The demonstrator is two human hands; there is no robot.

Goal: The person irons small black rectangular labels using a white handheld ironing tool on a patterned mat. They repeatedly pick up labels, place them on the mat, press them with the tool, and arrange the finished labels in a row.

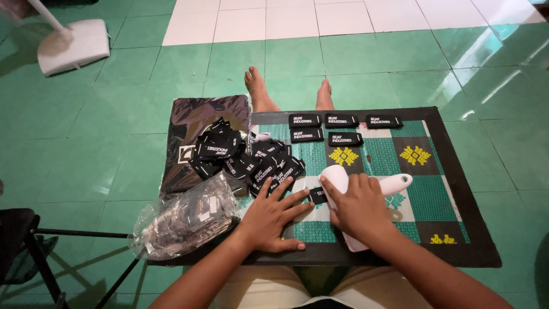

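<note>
Iron (343, 180) under right hand (360, 209), left hand (273, 216) beside label (317, 195)

Right hand (359, 207) presses white iron (366, 189), apparently onto black label (316, 195).

A white fan base (74, 46) stands on the green tiled floor (86, 114) at upper left, a dark folding stool (23, 246) sits at lower left, and a clear plastic bag (183, 220) of spare labels lies beside a dark folded garment (200, 114).
</note>
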